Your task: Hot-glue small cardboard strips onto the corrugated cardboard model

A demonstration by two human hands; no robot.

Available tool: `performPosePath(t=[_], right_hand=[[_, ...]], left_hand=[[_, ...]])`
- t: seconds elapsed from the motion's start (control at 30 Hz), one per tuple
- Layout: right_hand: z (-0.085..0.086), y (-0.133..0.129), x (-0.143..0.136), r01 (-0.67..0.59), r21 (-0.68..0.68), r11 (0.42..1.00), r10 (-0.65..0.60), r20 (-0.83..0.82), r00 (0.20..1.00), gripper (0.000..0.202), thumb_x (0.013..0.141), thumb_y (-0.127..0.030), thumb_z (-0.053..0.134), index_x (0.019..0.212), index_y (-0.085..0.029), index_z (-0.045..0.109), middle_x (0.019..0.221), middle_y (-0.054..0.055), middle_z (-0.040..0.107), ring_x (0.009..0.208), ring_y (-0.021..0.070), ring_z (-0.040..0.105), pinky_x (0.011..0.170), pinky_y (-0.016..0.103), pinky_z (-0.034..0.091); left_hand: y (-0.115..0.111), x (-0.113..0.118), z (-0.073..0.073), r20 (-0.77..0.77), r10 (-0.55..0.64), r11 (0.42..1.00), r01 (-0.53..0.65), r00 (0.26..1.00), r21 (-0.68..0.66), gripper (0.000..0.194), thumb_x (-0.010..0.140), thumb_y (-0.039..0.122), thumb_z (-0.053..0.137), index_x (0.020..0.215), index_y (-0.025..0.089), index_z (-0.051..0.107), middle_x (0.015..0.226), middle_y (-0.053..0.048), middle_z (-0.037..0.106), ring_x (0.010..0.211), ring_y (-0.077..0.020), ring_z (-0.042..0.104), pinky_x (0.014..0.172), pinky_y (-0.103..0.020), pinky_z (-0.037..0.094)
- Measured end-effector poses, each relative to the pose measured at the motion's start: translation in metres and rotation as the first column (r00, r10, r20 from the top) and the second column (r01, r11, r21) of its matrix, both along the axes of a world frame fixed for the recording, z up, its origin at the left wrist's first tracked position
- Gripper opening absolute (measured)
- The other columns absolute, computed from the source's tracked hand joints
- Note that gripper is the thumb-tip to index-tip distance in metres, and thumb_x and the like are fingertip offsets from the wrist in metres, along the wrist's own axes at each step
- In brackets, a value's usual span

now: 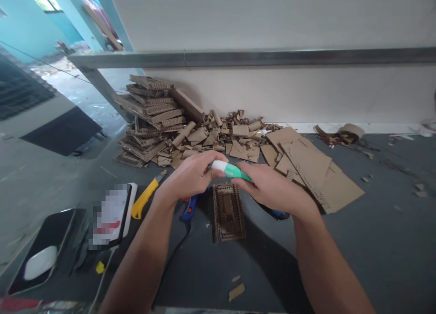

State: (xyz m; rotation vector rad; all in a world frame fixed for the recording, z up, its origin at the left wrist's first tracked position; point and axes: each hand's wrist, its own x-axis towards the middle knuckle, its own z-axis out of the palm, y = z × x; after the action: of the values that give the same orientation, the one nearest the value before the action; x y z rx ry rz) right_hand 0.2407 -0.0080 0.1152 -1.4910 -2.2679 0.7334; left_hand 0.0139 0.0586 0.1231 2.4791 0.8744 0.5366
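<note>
Between my hands is a small green-and-white tube or bottle point(232, 170); its label is too blurred to read. My left hand point(194, 171) closes its fingers on the white end. The green end is gripped in my right hand point(264, 180). Below them a small rectangular piece point(229, 214) built up from corrugated cardboard strips lies on the dark table point(200, 277). A blue corded tool, like a glue gun point(190, 208), rests left of it, partly behind my left wrist. Under my right wrist shows part of a dark and blue object point(277, 213).
A yellow utility knife point(146, 198) lies left, beside a pixelated device point(131, 209) and a black phone point(51, 232) with a white case on it. Stacked cardboard pieces point(153, 105), scraps point(218, 132) and cardboard sheets point(313, 169) line the back, before a white panel point(272, 91).
</note>
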Motion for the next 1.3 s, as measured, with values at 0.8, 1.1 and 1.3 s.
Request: performPosePath(t=[0.8,1.1,1.3], right_hand=[[0.019,-0.012,-0.007,-0.059,0.006,0.998,0.059,-0.011,0.998,0.030,0.104,-0.047,0.043,0.088,-0.022,0.049,0.074,-0.001,0.055,0.058,0.0137,0.045,0.052,0.027,0.028],[-0.004,-0.001,-0.003,0.288,0.082,0.954,-0.232,-0.404,0.885,0.029,0.085,-0.044,0.075,0.101,-0.021,0.067,0.081,0.001,0.067,0.068,0.0151,0.058,0.061,0.027,0.041],[-0.054,0.005,-0.012,0.219,-0.183,0.958,-0.265,-0.856,0.443,0.035,0.078,-0.045,0.081,0.101,-0.024,0.066,0.092,0.002,0.069,0.085,0.0179,0.064,0.076,0.031,0.052]], left_hand=[[-0.009,0.017,-0.015,0.239,0.186,0.951,-0.236,0.953,0.200,0.050,0.102,0.034,0.026,0.058,0.021,0.045,0.048,-0.001,0.044,0.045,-0.0135,0.040,0.052,-0.031,0.028],[0.010,0.004,-0.022,0.049,0.265,0.963,-0.267,0.963,0.027,0.054,0.102,0.038,0.022,0.060,0.020,0.050,0.052,-0.002,0.049,0.051,-0.0150,0.048,0.057,-0.030,0.032],[0.014,0.007,-0.028,-0.204,0.112,0.993,-0.118,0.973,-0.022,0.051,0.104,0.040,0.027,0.070,0.020,0.058,0.058,-0.002,0.057,0.055,-0.0167,0.053,0.058,-0.029,0.033]])
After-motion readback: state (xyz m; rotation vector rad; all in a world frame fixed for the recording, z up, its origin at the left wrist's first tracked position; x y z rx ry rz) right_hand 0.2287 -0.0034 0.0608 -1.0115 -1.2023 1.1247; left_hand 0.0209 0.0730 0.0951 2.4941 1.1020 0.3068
